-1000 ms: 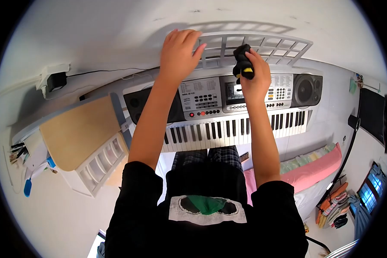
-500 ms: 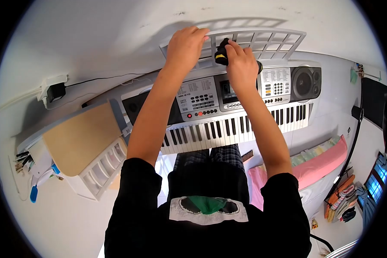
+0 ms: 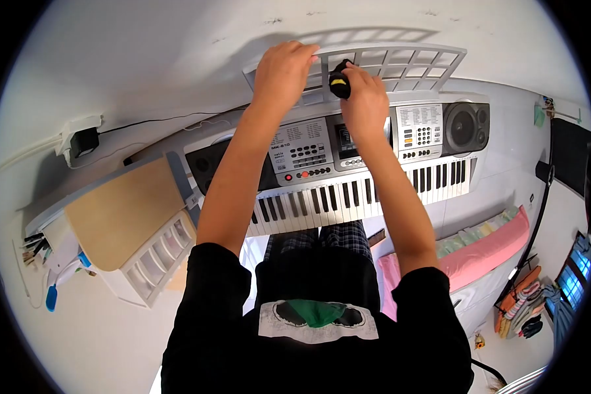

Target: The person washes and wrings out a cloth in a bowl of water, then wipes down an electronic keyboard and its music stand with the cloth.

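My left hand (image 3: 284, 71) is closed on the upper left edge of the grey music rest (image 3: 407, 50), a slatted rack standing at the back of the electronic keyboard (image 3: 322, 202). A bunched black cloth with a yellow patch (image 3: 339, 85) is gripped in my right hand (image 3: 365, 98). It lies against the slats of the rest, left of its middle, and my fingers hide part of it. Below my right wrist, the keyboard's small screen is partly covered.
A white wall rises behind the rest. At left are a wooden-topped cabinet (image 3: 125, 210) with white drawers and a black power adapter (image 3: 84, 142) with cables. A pink-edged cushion (image 3: 486, 253) lies at right, near a thin black stand (image 3: 538, 230) and folded clothes (image 3: 522, 308).
My right hand has shifted slightly left with the black cloth, and its yellow patch now faces more toward me. My left hand stays on the rest.
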`<state>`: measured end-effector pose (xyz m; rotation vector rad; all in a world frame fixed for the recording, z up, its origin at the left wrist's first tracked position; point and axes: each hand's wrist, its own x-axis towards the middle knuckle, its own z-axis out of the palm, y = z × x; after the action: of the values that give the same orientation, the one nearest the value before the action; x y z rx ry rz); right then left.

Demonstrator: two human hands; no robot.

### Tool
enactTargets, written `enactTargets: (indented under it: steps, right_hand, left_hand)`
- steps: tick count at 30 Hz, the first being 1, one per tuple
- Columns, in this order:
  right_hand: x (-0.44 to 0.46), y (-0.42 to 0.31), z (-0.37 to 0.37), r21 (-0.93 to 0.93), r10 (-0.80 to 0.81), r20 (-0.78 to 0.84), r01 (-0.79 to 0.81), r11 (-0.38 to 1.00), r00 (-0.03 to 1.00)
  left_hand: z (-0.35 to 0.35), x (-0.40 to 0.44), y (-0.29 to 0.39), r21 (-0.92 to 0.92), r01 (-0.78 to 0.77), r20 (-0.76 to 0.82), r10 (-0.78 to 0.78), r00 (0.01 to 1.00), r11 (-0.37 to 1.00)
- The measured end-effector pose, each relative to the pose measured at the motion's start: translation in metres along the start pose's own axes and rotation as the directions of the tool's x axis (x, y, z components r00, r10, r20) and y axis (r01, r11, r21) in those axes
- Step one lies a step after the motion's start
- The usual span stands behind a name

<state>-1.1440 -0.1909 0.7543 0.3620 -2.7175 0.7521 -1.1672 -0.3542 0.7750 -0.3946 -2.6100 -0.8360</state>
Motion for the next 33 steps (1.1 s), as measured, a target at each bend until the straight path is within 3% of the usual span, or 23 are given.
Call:
enactTargets:
  steps: [1, 3, 6, 8, 9, 12, 14, 19, 24, 26, 30, 32, 33]
  right_hand:
    - [0.002, -0.006, 0.003, 0.141, 0.061, -0.044, -0.054, 0.989, 0.997]
    - [0.0, -0.029, 0.004, 0.351, 0.238, 0.06, -0.243, 0.904, 0.97]
    - [-0.002, -0.016, 0.008, 0.379, 0.186, 0.024, -0.181, 0.908, 0.982]
    - [-0.004, 0.005, 0.003, 0.047, -0.051, -0.011, 0.051, 0.998, 0.999]
    - [0.0, 0.01, 0.0, 0.013, -0.027, -0.028, 0.027, 1.0, 0.999]
    - [-0.003, 0.003, -0.007, 0.017, -0.007, -0.001, 0.007, 1.0, 1.0]
    - [-0.009, -0.003, -0.017, 0.24, 0.098, -0.036, -0.086, 0.967, 0.995]
    - [-0.03, 0.024, -0.037, 0.245, 0.226, -0.108, -0.194, 0.95, 0.968]
    - [-0.005, 0.038, -0.038, 0.217, 0.066, -0.04, -0.056, 0.975, 0.997]
    - [0.002, 0.038, -0.029, 0.209, -0.023, -0.016, 0.026, 0.977, 1.0]
    - [0.01, 0.046, -0.019, 0.132, -0.081, 0.015, 0.078, 0.988, 0.997]
    - [0.012, 0.051, -0.026, -0.107, -0.118, 0.06, 0.124, 0.987, 0.991]
    - [0.012, 0.053, -0.027, -0.111, -0.115, 0.061, 0.121, 0.986, 0.992]
  left_hand:
    - [-0.001, 0.001, 0.001, 0.013, 0.01, 0.008, -0.01, 1.0, 1.0]
    - [-0.001, 0.0, 0.001, 0.027, 0.018, 0.018, -0.018, 1.0, 0.999]
    - [-0.001, 0.0, -0.002, 0.021, 0.023, -0.01, -0.023, 1.0, 1.0]
    - [-0.002, -0.001, -0.003, 0.007, 0.009, 0.02, -0.009, 1.0, 1.0]
    - [-0.002, -0.001, -0.003, 0.007, 0.008, 0.02, -0.008, 1.0, 1.0]
    - [-0.003, -0.001, 0.0, 0.021, 0.018, 0.025, -0.019, 1.0, 1.0]
    - [-0.007, 0.001, 0.002, 0.006, 0.123, 0.104, -0.123, 0.987, 0.992]
    - [-0.002, 0.011, 0.017, 0.089, 0.031, 0.104, -0.04, 0.994, 0.996]
    - [0.022, 0.024, 0.029, 0.056, -0.046, 0.139, 0.038, 0.99, 0.997]
    - [0.029, 0.029, 0.035, 0.056, 0.069, 0.179, -0.078, 0.981, 0.996]
    - [0.032, 0.03, 0.03, 0.045, 0.104, 0.205, -0.111, 0.973, 0.994]
    - [0.033, 0.027, 0.03, 0.022, 0.053, 0.146, -0.055, 0.988, 0.998]
    - [0.033, 0.028, 0.032, 0.018, 0.051, 0.147, -0.053, 0.988, 0.999]
